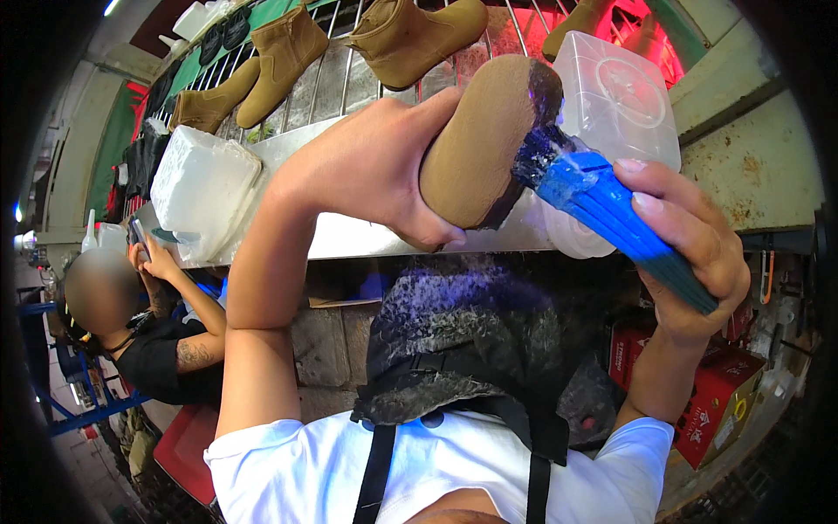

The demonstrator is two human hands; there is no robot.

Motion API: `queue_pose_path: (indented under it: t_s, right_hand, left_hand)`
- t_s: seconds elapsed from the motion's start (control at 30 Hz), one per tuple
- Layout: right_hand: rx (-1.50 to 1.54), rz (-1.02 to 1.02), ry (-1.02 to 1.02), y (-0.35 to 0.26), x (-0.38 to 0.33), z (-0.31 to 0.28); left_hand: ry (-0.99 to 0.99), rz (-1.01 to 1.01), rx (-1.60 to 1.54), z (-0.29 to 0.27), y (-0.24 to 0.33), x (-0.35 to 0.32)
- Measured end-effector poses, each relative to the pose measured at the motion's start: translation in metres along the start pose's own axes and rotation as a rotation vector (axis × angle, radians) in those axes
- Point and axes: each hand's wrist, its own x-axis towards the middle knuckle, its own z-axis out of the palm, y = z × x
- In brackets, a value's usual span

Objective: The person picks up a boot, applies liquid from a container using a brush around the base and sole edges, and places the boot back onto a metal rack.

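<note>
Gripping a tan boot point(476, 144) and blue brush point(611, 223), hands above red cartons point(720, 406).

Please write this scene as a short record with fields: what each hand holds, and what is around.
left hand: grips a tan boot by its toe, sole turned toward the brush
right hand: holds a blue brush, its bristles on the boot's sole edge
behind: tan boots on a metal rack, white plastic containers
worn: dark stained apron
left side: another person
</note>
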Motion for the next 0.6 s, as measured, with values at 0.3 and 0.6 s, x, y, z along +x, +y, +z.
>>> queue_pose_path:
  t_s: [0.3,0.6]
  right_hand:
    - [-0.079,0.063,-0.009,-0.012,-0.008,0.022]
    - [-0.058,-0.013,-0.102,0.008,-0.026,0.046]
  left_hand:
    - [0.059,0.006,0.023,-0.003,-0.006,-0.002]
    - [0.089,-0.035,0.015,-0.003,-0.017,-0.002]
